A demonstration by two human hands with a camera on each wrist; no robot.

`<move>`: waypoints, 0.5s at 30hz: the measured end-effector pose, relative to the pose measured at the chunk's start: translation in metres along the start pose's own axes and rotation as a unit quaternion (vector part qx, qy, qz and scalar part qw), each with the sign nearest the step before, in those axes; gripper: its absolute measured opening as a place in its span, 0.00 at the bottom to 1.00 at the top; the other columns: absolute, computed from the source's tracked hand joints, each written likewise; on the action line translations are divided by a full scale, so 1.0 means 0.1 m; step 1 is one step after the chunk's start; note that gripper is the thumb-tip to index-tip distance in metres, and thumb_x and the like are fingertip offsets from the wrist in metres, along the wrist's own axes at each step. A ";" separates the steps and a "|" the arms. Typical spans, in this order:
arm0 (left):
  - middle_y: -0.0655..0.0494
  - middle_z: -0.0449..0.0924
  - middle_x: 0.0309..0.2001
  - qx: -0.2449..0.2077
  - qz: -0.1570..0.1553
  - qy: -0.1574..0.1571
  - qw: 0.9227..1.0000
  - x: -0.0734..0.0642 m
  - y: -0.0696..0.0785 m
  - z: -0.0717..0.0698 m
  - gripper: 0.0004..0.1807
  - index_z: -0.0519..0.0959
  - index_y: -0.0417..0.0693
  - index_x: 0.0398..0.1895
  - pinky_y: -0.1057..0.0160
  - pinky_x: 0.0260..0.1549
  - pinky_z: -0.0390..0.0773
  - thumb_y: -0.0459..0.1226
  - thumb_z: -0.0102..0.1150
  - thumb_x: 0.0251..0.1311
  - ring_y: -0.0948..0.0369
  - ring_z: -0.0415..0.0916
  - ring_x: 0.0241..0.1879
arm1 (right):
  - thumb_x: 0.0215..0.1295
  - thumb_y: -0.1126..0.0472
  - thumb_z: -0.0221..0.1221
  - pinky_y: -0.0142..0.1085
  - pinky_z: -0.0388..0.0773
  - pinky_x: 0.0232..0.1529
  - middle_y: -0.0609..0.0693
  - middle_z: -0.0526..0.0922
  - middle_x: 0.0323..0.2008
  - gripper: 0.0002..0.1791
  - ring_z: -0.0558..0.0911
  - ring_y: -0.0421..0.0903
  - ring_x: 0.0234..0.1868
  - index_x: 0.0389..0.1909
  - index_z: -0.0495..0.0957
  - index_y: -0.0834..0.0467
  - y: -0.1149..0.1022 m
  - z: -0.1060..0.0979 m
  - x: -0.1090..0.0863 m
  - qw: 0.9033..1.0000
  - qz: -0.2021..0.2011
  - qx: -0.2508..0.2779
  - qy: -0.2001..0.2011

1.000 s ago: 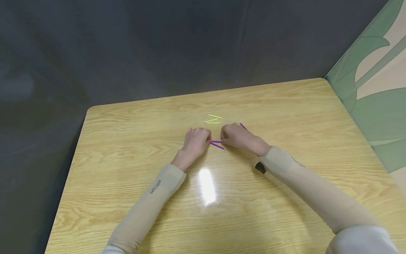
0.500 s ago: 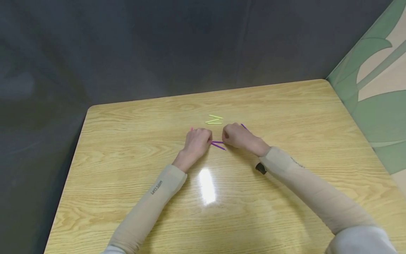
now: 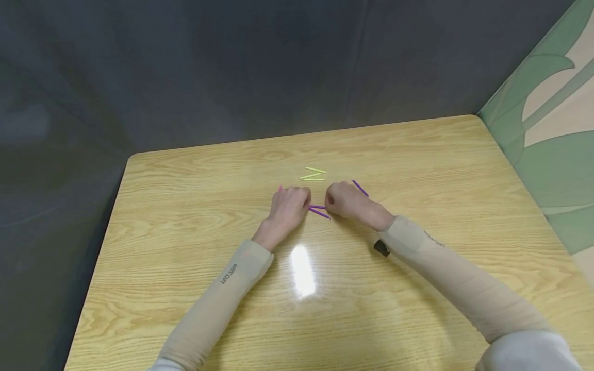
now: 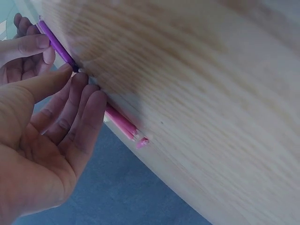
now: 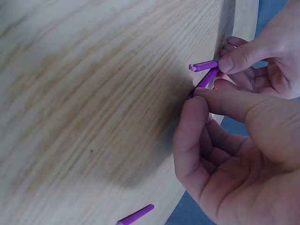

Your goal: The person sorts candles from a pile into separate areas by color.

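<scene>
Over the middle of the table, my left hand (image 3: 289,206) pinches the left end of two thin purple sticks (image 3: 319,213) that spread apart in a narrow V. My right hand (image 3: 348,200) pinches the other end of the upper stick, thumb against forefinger, as the right wrist view shows with this purple stick (image 5: 206,79) stretched between both hands. The second stick's free end (image 5: 204,66) points out from the left thumb. Beside the left fingers in the left wrist view lie pink sticks (image 4: 122,123) with ragged ends, mostly hidden by the hand in the head view.
Several yellow sticks (image 3: 314,175) lie in a zigzag just beyond the hands. A loose purple stick (image 3: 360,188) rests behind the right wrist. The wooden table (image 3: 185,206) ends at a dark curtain (image 3: 232,77), with a leaf-patterned panel (image 3: 552,139) along the right.
My right hand has shifted very slightly toward me, uncovering more of the loose purple stick behind its wrist. The left hand and the yellow sticks stay nearly where they were.
</scene>
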State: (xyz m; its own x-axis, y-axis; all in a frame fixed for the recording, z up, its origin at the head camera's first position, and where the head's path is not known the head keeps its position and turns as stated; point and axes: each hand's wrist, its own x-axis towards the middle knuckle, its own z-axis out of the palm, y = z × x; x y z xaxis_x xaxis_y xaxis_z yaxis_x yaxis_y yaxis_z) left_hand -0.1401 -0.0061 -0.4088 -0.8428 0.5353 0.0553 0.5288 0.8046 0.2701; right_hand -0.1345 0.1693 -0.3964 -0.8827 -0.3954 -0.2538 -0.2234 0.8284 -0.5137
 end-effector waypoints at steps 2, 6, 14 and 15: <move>0.57 0.78 0.22 0.003 0.002 0.002 1.000 0.00 0.00 0.00 0.07 0.80 0.47 0.26 0.64 0.18 0.71 0.26 0.59 0.55 0.60 0.73 0.21 | 0.59 0.70 0.59 0.31 0.69 0.22 0.49 0.77 0.21 0.05 0.73 0.42 0.20 0.25 0.80 0.62 0.00 0.00 0.00 1.000 0.000 -0.005 0.001; 0.56 0.79 0.23 0.002 0.002 0.000 1.000 -0.01 0.00 -0.01 0.05 0.80 0.46 0.30 0.64 0.19 0.72 0.27 0.59 0.56 0.60 0.74 0.22 | 0.59 0.69 0.59 0.31 0.71 0.23 0.49 0.78 0.21 0.04 0.73 0.42 0.21 0.25 0.80 0.62 0.01 0.01 0.01 1.000 0.003 -0.013 -0.006; 0.55 0.79 0.25 -0.004 -0.006 -0.007 1.000 -0.02 -0.01 -0.02 0.03 0.79 0.45 0.33 0.63 0.21 0.75 0.30 0.63 0.57 0.59 0.76 0.24 | 0.53 0.69 0.61 0.31 0.69 0.22 0.47 0.76 0.17 0.07 0.72 0.41 0.19 0.19 0.77 0.57 0.04 0.03 -0.02 1.000 -0.006 -0.019 -0.006; 0.55 0.79 0.25 -0.005 -0.007 -0.008 1.000 -0.02 -0.01 -0.02 0.03 0.79 0.45 0.33 0.63 0.21 0.75 0.30 0.63 0.57 0.59 0.76 0.24 | 0.52 0.69 0.61 0.31 0.70 0.22 0.47 0.76 0.18 0.07 0.73 0.41 0.20 0.19 0.77 0.57 0.05 0.03 -0.02 1.000 -0.009 -0.019 -0.004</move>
State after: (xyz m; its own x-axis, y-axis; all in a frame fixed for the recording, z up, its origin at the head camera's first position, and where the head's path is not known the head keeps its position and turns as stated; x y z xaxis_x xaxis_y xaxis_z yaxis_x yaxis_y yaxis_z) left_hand -0.1389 -0.0083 -0.4073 -0.8480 0.5288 0.0354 0.5163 0.8092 0.2805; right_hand -0.1327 0.1728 -0.4005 -0.8756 -0.4126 -0.2511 -0.2543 0.8357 -0.4867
